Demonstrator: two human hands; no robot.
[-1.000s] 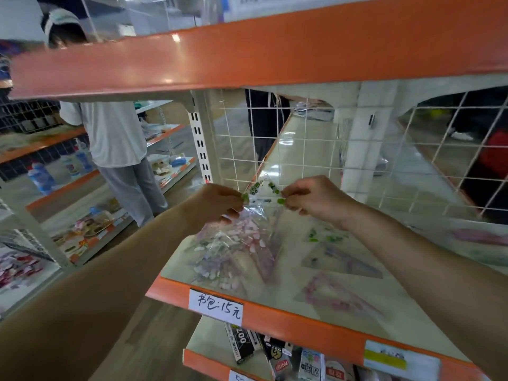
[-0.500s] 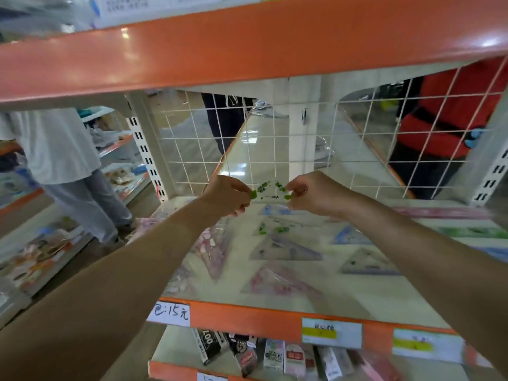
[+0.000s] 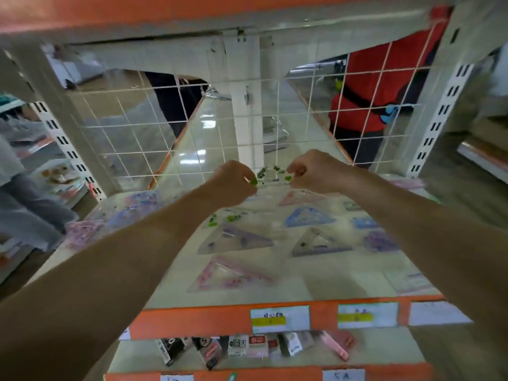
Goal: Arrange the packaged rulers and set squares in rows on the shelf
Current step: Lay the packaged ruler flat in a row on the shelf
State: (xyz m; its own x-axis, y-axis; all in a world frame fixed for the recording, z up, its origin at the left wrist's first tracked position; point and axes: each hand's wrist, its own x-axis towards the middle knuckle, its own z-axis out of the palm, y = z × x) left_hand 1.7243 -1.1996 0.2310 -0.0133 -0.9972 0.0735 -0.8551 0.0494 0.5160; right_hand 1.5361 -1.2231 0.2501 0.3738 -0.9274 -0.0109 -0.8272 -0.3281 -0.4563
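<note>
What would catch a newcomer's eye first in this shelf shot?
Both hands meet mid-frame: the left hand and right hand pinch a clear green-printed packet by its ends above the shelf. Below, set squares lie in rows, a pink set square nearest the front. A person in red stands behind the wire mesh.

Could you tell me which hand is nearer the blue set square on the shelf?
Right. The right hand is just behind the blue set square; the left hand is farther off, to its left.
</note>
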